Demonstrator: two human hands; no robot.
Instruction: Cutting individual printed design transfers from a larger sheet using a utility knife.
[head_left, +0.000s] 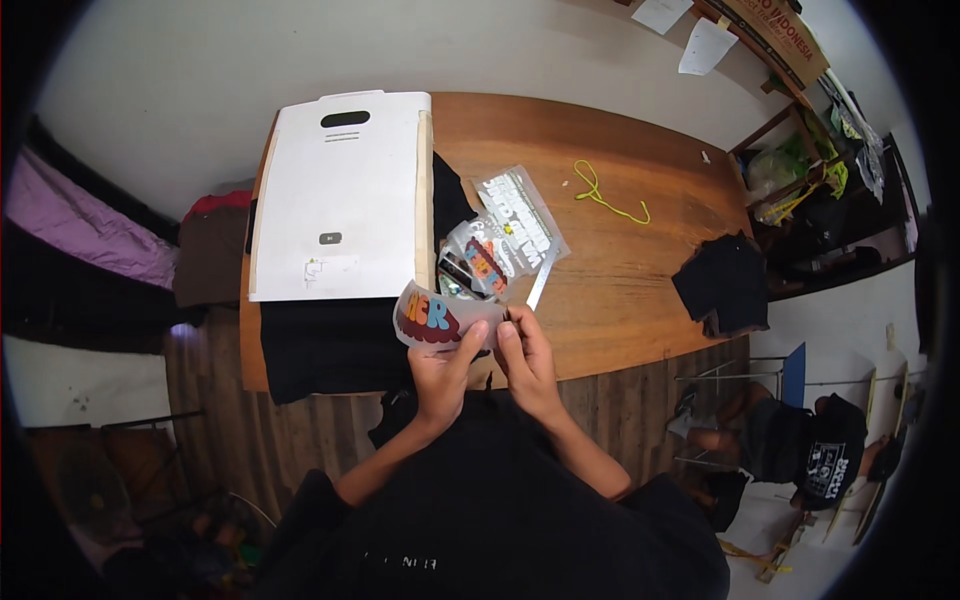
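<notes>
A transfer sheet [432,318] with colourful printed lettering is held above the near edge of the wooden table [620,270]. The left hand [440,375] grips its lower edge with closed fingers; the right hand [522,355] pinches its right end. Just beyond lie more printed sheets [505,225], partly on a black garment [335,345]. Far left sits a white flat board [340,200]; a yellow-green cord [605,195] lies farther right.
</notes>
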